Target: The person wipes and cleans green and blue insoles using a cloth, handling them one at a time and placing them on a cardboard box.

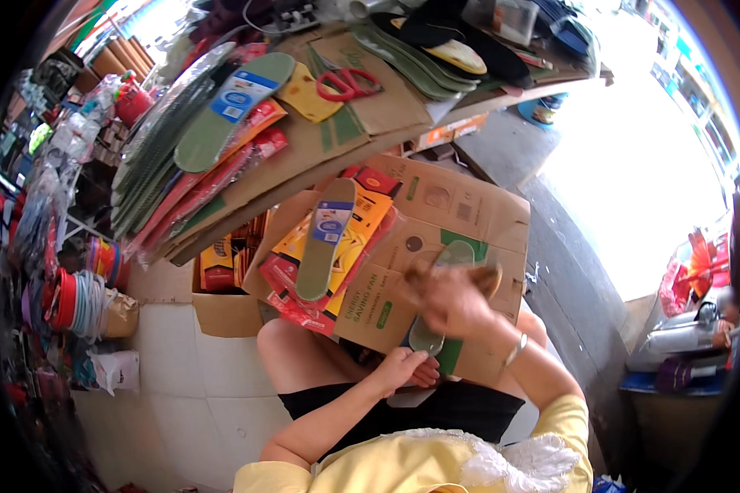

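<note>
A flattened cardboard box (499, 215) lies across my knees. On it, my left hand (408, 368) grips the near end of a green insole (427, 339), whose middle my right hand covers. Above that insole, my right hand (459, 299) is blurred and closed around a brown object (486, 280), too blurred to name. To the left, another green insole with a blue label band (320, 259) rests on a stack of yellow and red printed packages (370, 212).
A cardboard-covered table (382, 126) at the upper left holds wrapped insoles (160, 148), red-handled scissors (348, 84) and more green insoles (407, 65). An open carton (228, 314) of packages stands on the floor. Buckets (65, 299) are farther left.
</note>
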`<state>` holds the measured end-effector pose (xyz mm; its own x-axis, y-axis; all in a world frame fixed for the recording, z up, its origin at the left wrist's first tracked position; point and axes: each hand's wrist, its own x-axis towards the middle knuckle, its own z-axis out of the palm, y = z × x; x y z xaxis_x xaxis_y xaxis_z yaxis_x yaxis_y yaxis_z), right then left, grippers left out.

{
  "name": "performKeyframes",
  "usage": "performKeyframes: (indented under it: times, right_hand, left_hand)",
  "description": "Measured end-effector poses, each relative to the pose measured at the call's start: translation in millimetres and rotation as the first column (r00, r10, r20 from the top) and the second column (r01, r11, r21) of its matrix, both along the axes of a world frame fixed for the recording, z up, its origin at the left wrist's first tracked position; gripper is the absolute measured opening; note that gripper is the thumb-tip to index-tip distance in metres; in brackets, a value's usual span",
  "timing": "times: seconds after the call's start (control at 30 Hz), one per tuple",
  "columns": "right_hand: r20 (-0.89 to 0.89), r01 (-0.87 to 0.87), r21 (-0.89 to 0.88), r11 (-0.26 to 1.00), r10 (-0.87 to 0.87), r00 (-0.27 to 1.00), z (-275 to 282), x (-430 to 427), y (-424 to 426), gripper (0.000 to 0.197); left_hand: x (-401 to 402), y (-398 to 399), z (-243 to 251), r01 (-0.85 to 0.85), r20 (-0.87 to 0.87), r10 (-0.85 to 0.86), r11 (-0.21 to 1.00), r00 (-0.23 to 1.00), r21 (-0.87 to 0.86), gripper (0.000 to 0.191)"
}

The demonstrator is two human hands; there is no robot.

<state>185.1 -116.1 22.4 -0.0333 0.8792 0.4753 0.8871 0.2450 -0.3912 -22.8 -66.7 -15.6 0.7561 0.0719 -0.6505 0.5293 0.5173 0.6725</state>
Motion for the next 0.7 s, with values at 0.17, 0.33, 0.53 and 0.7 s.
performKeyframes:
  times: [0.17,0.33,0.53,0.7]
  right_hand:
    - [-0.083,0.187,-0.075,0.98,-0.193,0.978,-22,43,8,0.028]
    - [-0.005,0.608,-0.031,0.793,-0.609,0.793,-36,87,23,0.022]
    - [-0.069,-0.067,-0.135,0.989,0.058,0.996,-14,-10,-3,0.025]
    - [0.005,0.421,-0.056,0.906,-0.421,0.907,-24,59,11,0.028]
  left_hand:
    - [3,2,3,-0.009,-0.014,0.009,1.0,1.0,0.008,0.04]
    - [9,-2,0,0.0,0.024,0.0,1.0,1.0,0.018,0.04]
    - [5,3,4,0.03,-0.031,-0.029,0.999,0.999,0.014,0.043]
    - [4,0,8,0.036,-0.007,-0.036,0.999,0.999,0.035,0.044]
